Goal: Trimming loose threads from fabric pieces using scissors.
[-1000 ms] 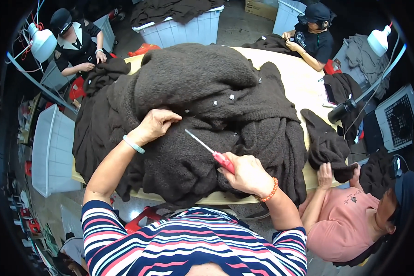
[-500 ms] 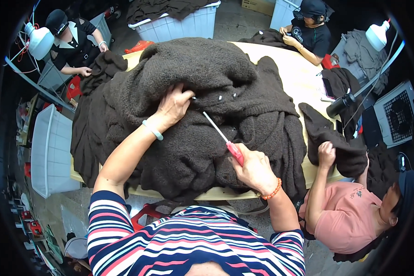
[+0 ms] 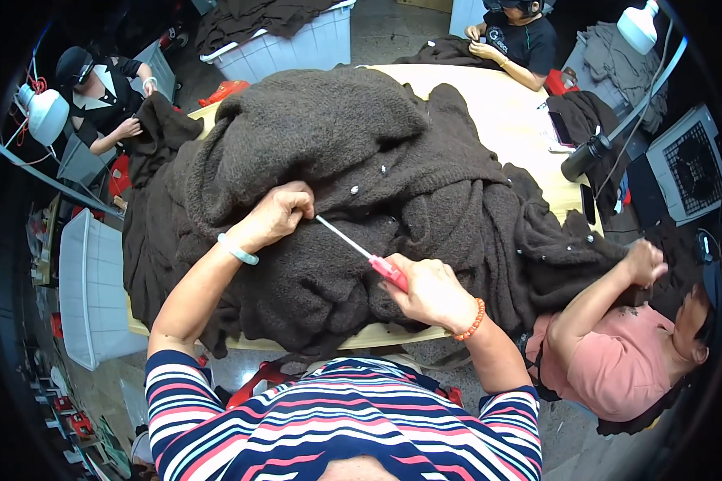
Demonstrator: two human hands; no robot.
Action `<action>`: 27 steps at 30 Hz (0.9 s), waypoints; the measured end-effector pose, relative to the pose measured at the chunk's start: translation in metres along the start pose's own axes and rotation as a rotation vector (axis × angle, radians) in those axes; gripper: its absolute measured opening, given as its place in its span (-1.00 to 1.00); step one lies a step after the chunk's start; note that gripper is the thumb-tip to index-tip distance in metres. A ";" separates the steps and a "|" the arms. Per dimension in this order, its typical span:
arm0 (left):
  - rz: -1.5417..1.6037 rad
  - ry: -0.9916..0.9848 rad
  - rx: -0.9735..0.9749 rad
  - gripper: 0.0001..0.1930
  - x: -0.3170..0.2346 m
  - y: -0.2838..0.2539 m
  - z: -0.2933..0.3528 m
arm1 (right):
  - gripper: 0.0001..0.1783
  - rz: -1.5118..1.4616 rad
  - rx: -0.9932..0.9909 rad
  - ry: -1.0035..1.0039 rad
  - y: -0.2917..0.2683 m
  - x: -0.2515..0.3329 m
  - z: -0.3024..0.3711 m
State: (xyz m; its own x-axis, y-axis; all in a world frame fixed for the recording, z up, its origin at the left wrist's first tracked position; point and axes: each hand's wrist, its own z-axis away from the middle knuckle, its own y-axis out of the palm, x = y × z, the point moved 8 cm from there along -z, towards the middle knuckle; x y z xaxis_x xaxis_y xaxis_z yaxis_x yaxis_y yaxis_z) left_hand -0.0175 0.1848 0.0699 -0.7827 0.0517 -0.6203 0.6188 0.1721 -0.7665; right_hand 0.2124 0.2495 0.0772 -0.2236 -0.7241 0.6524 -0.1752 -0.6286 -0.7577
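A bulky heap of dark brown, coarse-knit garments (image 3: 321,120) lay across the middle of a pale yellow table (image 3: 465,100), directly in front of the person, with small, shiny silvery buttons (image 3: 355,191) showing along a fold. The person's left hand (image 3: 281,215) rested against the knit just below that fold, its fingers curled in toward the thumb; whether cloth was pinched between them could not be told. The right hand (image 3: 431,293) was closed around a slim tool with a pinkish-red handle and a straight metal shaft (image 3: 385,268), whose tip pointed up and leftward, just beside the left fingertips. A pale green bangle (image 3: 238,250) circled the left wrist, and a bracelet of orange beads (image 3: 476,319) the right.

Toward the table's right side stood a black cylindrical bottle (image 3: 586,157), with a dark, flat phone (image 3: 588,204) near it. Beyond, at the lower right, a co-worker in a salmon-pink T-shirt (image 3: 610,361) held one arm raised over more brown knitwear. Two other co-workers in black sat at the far corners, both handling dark cloth. A white plastic bin (image 3: 96,297) stood left of the table; another, piled with brown fabric, stood behind it.
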 end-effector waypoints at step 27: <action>-0.480 -0.197 -0.155 -0.36 -0.027 0.075 -0.123 | -0.78 -0.065 -0.166 0.285 -0.030 -0.072 0.044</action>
State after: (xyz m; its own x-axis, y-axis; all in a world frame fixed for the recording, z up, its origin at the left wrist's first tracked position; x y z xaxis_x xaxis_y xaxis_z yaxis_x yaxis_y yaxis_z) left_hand 0.0417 0.3171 0.0493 -0.9385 -0.2511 -0.2372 0.1658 0.2748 -0.9471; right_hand 0.2758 0.3077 0.0539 -0.4621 -0.5611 0.6868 -0.3461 -0.5989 -0.7222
